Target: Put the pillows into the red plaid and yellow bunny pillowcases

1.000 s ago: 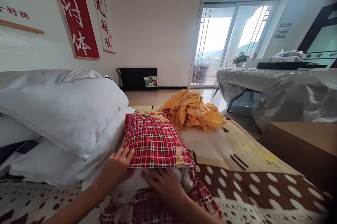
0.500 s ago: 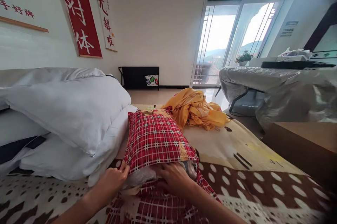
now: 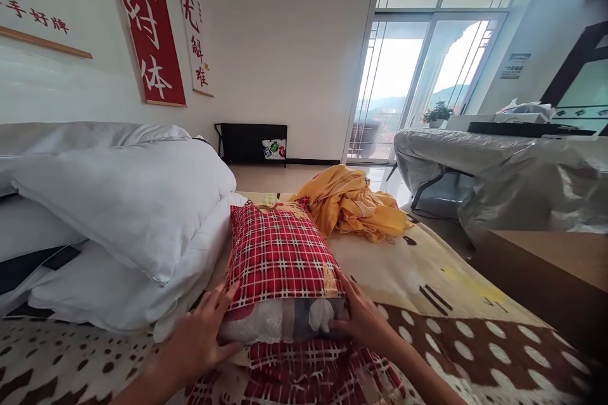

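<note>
A red plaid pillowcase (image 3: 280, 255) covers most of a white pillow (image 3: 280, 321), whose near end still shows at the case's open mouth. My left hand (image 3: 202, 334) lies with fingers spread against the left near corner of the pillow. My right hand (image 3: 363, 316) presses on the right near corner, fingertips at the case's edge. The loose lower flap of the plaid case (image 3: 308, 370) is spread on the bed between my forearms.
Two large white pillows (image 3: 123, 202) are stacked at the left. A crumpled yellow sheet (image 3: 354, 202) lies behind the plaid pillow on the patterned blanket (image 3: 451, 329). A wooden surface (image 3: 546, 265) and a plastic-covered table (image 3: 498, 164) stand at the right.
My right hand has moved from the middle of the pillow's opening to its right corner. My left hand has opened flat at the left corner. More of the white pillow end shows.
</note>
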Demonstrator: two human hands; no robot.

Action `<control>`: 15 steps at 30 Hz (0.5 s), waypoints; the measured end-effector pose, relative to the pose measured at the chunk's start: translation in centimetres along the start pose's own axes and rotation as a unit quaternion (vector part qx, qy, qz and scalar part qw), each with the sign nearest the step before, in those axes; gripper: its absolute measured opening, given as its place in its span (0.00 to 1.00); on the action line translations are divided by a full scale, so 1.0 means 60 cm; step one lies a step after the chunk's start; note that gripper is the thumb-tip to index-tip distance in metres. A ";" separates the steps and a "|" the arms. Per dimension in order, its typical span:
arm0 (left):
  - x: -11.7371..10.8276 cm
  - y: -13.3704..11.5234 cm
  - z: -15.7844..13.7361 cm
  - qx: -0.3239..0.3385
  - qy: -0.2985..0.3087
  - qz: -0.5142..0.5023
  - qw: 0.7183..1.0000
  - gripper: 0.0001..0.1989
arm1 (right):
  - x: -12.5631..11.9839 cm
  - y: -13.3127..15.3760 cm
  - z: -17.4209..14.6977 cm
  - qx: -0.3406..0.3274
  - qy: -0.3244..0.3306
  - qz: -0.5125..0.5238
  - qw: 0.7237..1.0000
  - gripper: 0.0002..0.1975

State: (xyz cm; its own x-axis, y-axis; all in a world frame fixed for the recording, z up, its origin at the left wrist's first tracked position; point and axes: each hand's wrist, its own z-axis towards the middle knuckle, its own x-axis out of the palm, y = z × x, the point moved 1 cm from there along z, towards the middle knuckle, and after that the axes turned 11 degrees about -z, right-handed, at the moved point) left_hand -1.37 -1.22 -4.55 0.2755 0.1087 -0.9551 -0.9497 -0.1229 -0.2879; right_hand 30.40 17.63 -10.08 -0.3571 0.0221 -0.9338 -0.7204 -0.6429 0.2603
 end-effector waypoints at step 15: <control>-0.083 -0.040 0.130 0.043 -0.081 0.092 0.992 0.29 | -0.113 0.026 0.089 0.070 -0.079 -0.058 0.993 0.24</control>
State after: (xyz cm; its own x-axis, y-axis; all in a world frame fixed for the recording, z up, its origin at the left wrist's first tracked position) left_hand -1.63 6.25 1.41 0.0754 0.2496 -0.9654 -0.9929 -0.0706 -0.0958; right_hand 28.52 20.58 -2.00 -0.3483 0.2174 -0.9118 -0.8338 -0.5163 0.1954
